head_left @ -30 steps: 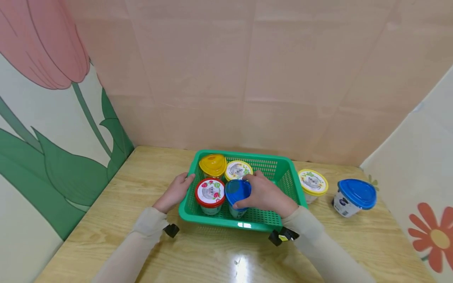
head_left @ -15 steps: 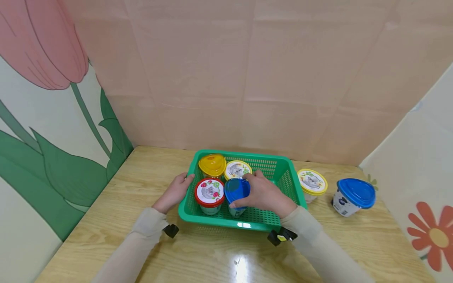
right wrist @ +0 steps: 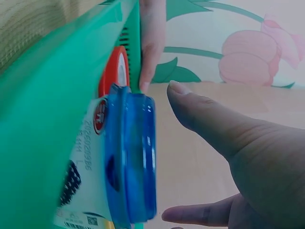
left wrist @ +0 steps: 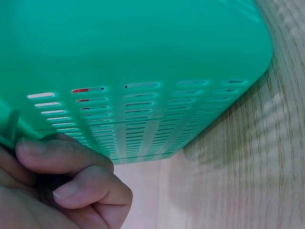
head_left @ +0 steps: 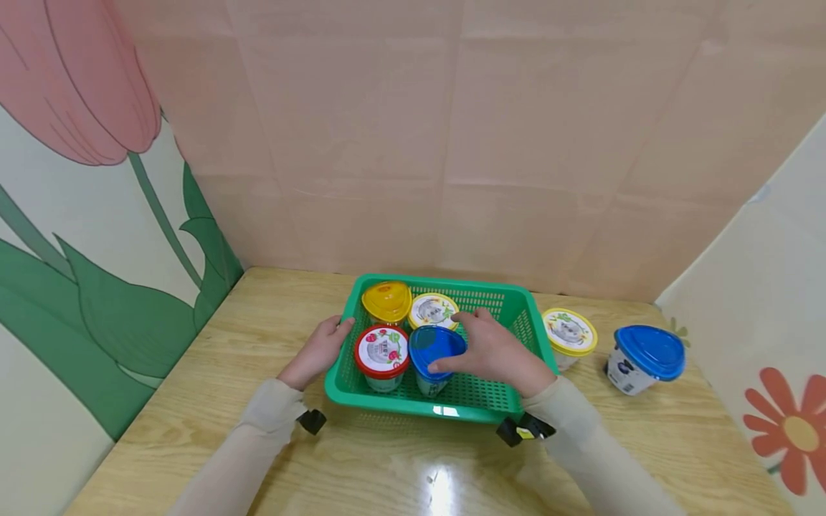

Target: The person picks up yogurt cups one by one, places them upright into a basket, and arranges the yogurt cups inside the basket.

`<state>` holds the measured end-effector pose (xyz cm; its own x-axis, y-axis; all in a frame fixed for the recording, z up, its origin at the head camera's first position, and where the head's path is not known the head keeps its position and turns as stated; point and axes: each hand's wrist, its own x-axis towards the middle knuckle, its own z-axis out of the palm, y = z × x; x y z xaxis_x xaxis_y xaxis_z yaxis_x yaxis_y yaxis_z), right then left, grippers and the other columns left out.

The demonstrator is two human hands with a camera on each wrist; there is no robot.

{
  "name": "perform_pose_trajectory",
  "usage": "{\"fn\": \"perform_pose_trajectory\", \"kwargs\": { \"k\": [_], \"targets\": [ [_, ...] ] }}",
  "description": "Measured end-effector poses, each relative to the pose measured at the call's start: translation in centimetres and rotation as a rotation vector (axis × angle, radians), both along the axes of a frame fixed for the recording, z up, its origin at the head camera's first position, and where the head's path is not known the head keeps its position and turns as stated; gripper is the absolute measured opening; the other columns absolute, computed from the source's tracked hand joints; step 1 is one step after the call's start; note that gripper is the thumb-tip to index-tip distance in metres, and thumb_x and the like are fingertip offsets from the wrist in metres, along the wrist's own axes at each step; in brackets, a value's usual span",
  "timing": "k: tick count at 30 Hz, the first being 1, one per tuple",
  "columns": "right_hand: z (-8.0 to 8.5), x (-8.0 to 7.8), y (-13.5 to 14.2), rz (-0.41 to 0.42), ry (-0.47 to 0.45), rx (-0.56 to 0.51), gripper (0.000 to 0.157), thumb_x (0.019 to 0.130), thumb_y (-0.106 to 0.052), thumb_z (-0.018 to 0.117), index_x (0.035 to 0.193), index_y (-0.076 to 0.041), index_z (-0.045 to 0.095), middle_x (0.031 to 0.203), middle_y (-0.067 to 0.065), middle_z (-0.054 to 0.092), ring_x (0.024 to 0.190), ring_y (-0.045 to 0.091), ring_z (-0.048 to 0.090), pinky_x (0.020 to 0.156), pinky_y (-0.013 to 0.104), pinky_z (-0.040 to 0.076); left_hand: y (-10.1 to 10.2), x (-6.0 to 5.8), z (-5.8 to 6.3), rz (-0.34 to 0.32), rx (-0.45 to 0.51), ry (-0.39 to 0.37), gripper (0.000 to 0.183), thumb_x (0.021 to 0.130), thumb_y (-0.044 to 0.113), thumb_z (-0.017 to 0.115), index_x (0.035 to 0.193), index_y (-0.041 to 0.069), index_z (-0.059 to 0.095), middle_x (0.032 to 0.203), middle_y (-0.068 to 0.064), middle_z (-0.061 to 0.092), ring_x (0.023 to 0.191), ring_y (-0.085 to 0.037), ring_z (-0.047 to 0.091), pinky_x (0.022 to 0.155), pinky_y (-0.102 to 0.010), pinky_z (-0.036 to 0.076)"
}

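Note:
A green plastic basket (head_left: 403,406) stands on the table with lidded tubs inside. My left hand (head_left: 320,350) grips its left rim; in the left wrist view the fingers (left wrist: 90,186) curl at the edge. My right hand (head_left: 495,352) hovers over the basket, thumb and fingers spread, just right of a blue-lidded tub (head_left: 431,345). The right wrist view shows a gap between that hand and the lid (right wrist: 143,162). Left of the blue one sits a red-lidded tub (head_left: 382,351). Behind are a clear-yellow-lidded tub (head_left: 388,301) and a yellow-rimmed white-lidded tub (head_left: 434,310).
Right of the basket stand another yellow-rimmed tub (head_left: 571,333) and, farther right, a second blue-lidded tub (head_left: 647,356). The wooden table (head_left: 361,466) meets a plain pinkish backdrop (head_left: 400,143) behind, with flower-printed panels at both sides.
My right hand has let go of the blue-lidded tub, its fingers spreading and shifting slightly right. The tub stays in place. My left hand keeps its hold on the basket.

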<state>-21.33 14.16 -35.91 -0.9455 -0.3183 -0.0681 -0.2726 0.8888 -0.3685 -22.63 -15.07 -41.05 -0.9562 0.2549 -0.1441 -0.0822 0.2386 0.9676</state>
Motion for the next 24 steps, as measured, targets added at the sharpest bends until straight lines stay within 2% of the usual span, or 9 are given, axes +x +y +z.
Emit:
{"fn": "perform_pose_trajectory", "kwargs": {
  "k": [7,14,20,24],
  "targets": [
    [0.4,0.0,1.1,0.014,0.049,-0.01,0.1,0.06,-0.073,0.07,0.131,-0.005,0.05,0.118,0.016,0.051,0.098,0.025,0.052,0.086,0.044,0.048,0.0,0.0,0.0,-0.001,0.003,0.005,0.046,0.104,0.028,0.03,0.132,-0.006,0.041,0.113,-0.022,0.061,0.088,-0.028,0.068,0.075,-0.046,0.054],
    [0.8,0.1,2.5,-0.007,0.055,-0.041,0.086,0.069,-0.062,0.072,0.131,-0.006,0.051,0.114,0.015,0.052,0.097,0.025,0.052,0.083,0.043,0.048,0.0,-0.1,-0.2,-0.002,0.002,-0.007,0.046,0.104,0.029,0.03,0.133,-0.006,0.04,0.113,-0.022,0.061,0.088,-0.026,0.068,0.076,-0.046,0.054],
    [1.1,0.0,4.2,-0.024,0.05,-0.064,0.075,0.075,-0.052,0.072,0.13,-0.005,0.052,0.113,0.016,0.051,0.103,0.029,0.054,0.08,0.045,0.048,-0.3,-1.1,-2.1,0.016,0.019,0.002,0.048,0.104,0.032,0.031,0.133,-0.004,0.042,0.112,-0.02,0.062,0.085,-0.025,0.068,0.073,-0.046,0.055],
    [1.4,-0.1,5.3,-0.044,0.044,-0.053,0.076,0.076,-0.054,0.071,0.131,-0.005,0.051,0.116,0.018,0.051,0.104,0.032,0.054,0.08,0.048,0.048,-0.4,-1.4,-2.8,0.026,0.009,0.02,0.048,0.103,0.036,0.031,0.131,-0.001,0.044,0.11,-0.018,0.063,0.084,-0.023,0.069,0.071,-0.044,0.055]
  ]
}}
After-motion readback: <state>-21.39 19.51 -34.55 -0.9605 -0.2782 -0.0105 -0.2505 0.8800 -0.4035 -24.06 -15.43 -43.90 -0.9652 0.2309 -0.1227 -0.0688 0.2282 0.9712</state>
